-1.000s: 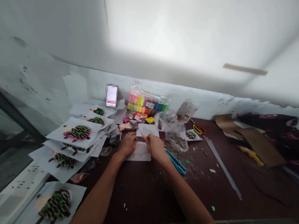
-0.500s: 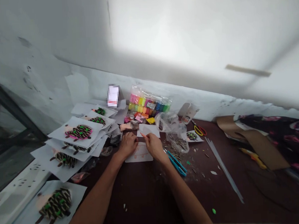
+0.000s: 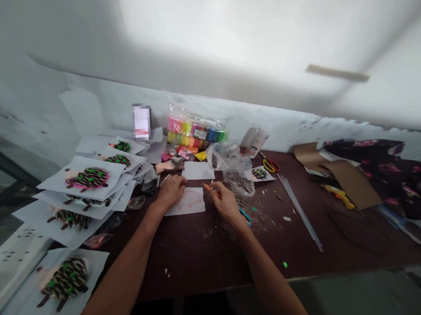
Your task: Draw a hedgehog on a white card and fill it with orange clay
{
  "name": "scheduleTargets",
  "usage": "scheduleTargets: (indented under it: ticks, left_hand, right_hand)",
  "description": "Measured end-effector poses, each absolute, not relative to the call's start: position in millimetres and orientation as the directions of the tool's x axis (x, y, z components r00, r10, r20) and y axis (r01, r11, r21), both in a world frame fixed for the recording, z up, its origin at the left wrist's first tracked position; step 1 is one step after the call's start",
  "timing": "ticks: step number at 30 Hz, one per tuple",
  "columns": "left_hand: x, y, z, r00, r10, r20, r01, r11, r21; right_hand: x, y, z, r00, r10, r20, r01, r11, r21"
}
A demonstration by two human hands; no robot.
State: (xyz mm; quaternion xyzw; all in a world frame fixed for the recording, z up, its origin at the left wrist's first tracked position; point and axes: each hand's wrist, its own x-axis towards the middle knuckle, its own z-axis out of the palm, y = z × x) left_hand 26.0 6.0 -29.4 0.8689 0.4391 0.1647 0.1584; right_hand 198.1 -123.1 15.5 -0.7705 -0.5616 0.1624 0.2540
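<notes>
A white sheet of paper with an orange outline drawing lies on the dark table in front of me. My left hand rests on the sheet's upper left part, its fingers bent and lying on the paper, holding nothing. Just right of the sheet, my right hand pinches a slim orange pen, pointing up and left, apart from the drawing. Behind the drawing is a second blank white sheet. Blue-handled scissors or pliers lie partly hidden beneath my right wrist.
Stacked hedgehog pictures fill the left side. A pack of coloured clay leans by the wall near a phone. A plastic bag holds seed-like bits. Scissors, clear sticks and a yellow glue gun lie rightward.
My right hand has moved right, off the drawing, with the orange pen. More of the orange outline shows now. The whole view has shifted, so things sit further left and higher.
</notes>
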Motion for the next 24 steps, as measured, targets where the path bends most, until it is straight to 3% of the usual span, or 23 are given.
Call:
scheduleTargets:
  ticks: [4,11,24]
  left_hand:
    - [23.2,9.0,-25.4,0.570,0.817,0.084,0.749,-0.559,0.356]
    - [27.5,8.5,-14.7,0.609,0.793,0.007,0.751,-0.579,0.316]
    - [46.7,0.0,-11.9,0.633,0.774,-0.014,0.713,-0.576,0.401]
  right_hand:
    - [203.8,-127.4,15.1,0.360,0.930,0.073,0.762,-0.248,-0.598]
    - [213.1,-136.6,18.5,0.490,0.866,-0.099,0.836,-0.499,-0.228]
    - [225.4,-158.5,40.8,0.527,0.829,-0.185,0.818,-0.555,-0.155]
